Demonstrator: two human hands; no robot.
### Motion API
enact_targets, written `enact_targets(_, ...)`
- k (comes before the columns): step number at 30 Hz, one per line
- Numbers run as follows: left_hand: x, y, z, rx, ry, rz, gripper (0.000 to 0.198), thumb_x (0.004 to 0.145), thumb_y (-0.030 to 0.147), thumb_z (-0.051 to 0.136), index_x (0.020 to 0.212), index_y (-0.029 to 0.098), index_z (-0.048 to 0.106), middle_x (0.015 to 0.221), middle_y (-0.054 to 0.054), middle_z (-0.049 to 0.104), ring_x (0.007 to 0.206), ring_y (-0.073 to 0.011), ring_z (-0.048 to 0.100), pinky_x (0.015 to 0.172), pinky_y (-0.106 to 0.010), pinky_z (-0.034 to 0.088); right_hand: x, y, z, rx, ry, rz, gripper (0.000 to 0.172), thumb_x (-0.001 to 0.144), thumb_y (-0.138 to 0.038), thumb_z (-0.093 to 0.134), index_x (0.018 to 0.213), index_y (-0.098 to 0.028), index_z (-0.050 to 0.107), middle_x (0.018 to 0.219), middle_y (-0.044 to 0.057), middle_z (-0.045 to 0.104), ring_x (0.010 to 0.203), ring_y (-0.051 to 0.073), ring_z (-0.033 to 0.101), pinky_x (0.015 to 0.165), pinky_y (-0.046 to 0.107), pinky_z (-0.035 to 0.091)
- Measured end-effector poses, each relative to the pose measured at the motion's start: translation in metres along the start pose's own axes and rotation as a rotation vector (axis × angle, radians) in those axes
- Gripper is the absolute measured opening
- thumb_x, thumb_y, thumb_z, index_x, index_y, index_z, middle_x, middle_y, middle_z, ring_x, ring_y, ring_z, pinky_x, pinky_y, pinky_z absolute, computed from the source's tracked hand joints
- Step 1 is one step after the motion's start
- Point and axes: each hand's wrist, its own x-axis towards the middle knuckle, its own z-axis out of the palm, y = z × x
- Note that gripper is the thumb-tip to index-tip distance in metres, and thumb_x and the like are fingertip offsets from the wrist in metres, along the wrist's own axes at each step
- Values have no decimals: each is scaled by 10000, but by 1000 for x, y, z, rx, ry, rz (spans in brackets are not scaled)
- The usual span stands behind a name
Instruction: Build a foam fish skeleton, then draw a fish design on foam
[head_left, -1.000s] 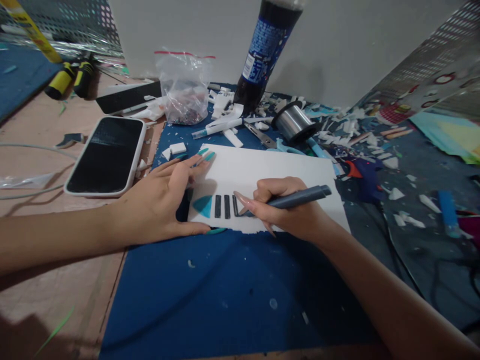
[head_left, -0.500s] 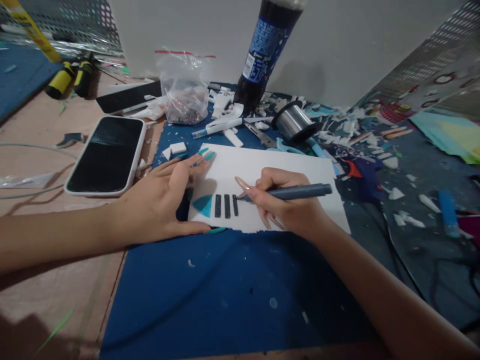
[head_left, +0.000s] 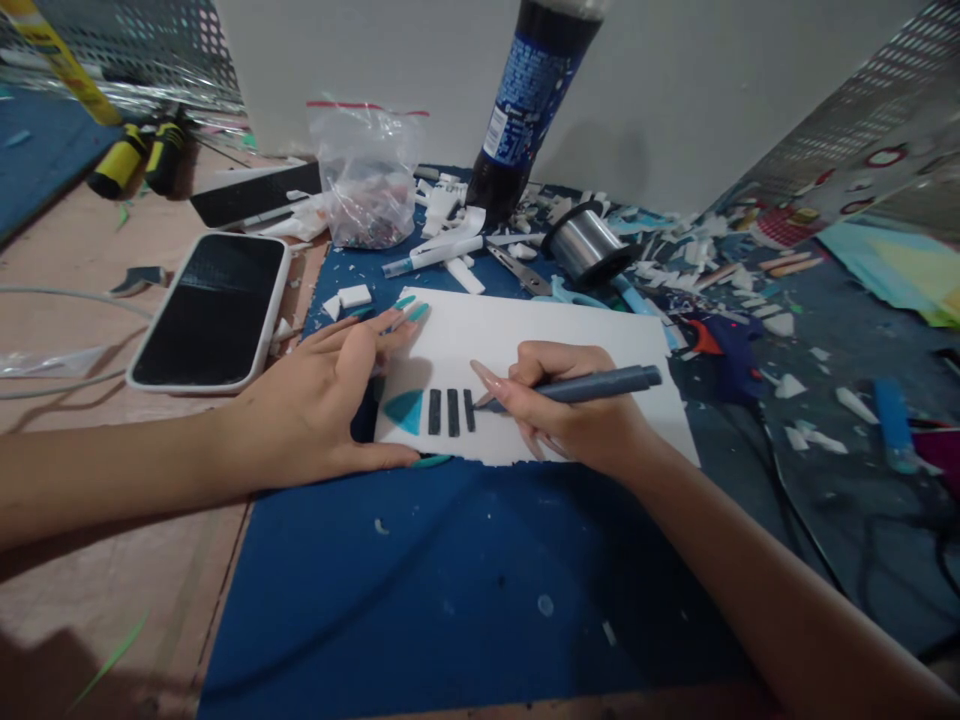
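Note:
A white sheet (head_left: 487, 325) with a rough lower edge lies on the blue mat (head_left: 450, 580). Its left part bears a teal triangle (head_left: 405, 412) and three upright black bars (head_left: 453, 412). My left hand (head_left: 322, 390) rests across the sheet's left edge, its fingers stretched toward the top and the thumb at the bottom edge. In my right hand (head_left: 577, 415) a dark grey marker pen (head_left: 615, 382) is gripped, leaning right. The pen's tip is at the rightmost, thinner bar. Part of the sheet is hidden under both hands.
A phone (head_left: 214, 310) lies left of the mat. Behind the sheet stand a zip bag (head_left: 367, 175) and a dark bottle (head_left: 532, 100), with a wire spool (head_left: 587, 243) beside white scraps. A glue gun (head_left: 724, 350) and its cable lie right.
The pen tip has shifted slightly down along the rightmost bar, which looks a little more filled in. My left hand and the sheet hold their place.

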Motion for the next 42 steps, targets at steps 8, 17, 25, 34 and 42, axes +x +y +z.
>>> enact_targets(8, 1, -3, -2, 61, -24, 49, 714, 774, 675, 547, 1181, 114, 375, 1317, -287, 531, 1327, -375, 417, 975, -532, 502, -2, -5, -2, 174, 95, 74, 422, 836, -247, 655, 514, -213, 385, 356, -79, 441, 257, 58, 396, 308, 222, 309)
enact_targets(17, 3, -6, -7, 105, -106, 139, 637, 801, 665, 520, 1113, 125, 391, 1334, -299, 510, 1356, -399, 358, 1038, -641, 395, -6, -5, -4, 82, 140, -1, 431, 846, -228, 644, 500, -217, 386, 380, -66, 453, 284, 63, 448, 275, 220, 279)
enact_targets(25, 2, -7, -3, 68, -22, 131, 765, 782, 680, 529, 1232, 90, 339, 1334, -311, 504, 1294, -394, 456, 950, -563, 515, -2, 0, 0, 49, 67, -15, 344, 837, -214, 649, 563, -191, 443, 462, -56, 549, 307, 42, 447, 312, 197, 316)
enact_targets(34, 2, -7, -2, 64, -28, 105, 831, 774, 690, 528, 1293, 76, 317, 1353, -305, 488, 1303, -391, 445, 953, -561, 515, -1, -1, 0, 38, 32, 13, 338, 836, -220, 656, 567, -178, 455, 443, -66, 547, 311, 34, 454, 330, 171, 340)
enact_targets(42, 2, -6, -2, 73, -31, 107, 823, 792, 666, 529, 1309, 70, 292, 1353, -313, 482, 1297, -391, 454, 950, -575, 510, 0, -4, -1, -35, 17, -9, 356, 817, -163, 635, 520, -182, 438, 445, -72, 505, 318, 36, 438, 366, 192, 341)
